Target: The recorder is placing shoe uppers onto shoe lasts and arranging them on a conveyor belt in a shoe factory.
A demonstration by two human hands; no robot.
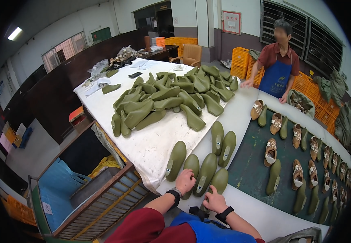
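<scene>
Near the table's front edge, my left hand curls its fingers over the heel part of a green shoe last. My right hand grips the near end of another green shoe last, its index finger laid along it. Between the two hands lies a third last, sole up. One more last rests to the left of my left hand. Just beyond are a pair of lasts, a narrower one and a wider one.
A large heap of green lasts covers the middle of the white table. On the right, a dark green board carries rows of brown-and-white shoes beside lasts. A co-worker in a blue apron stands across. A slatted cart borders the left.
</scene>
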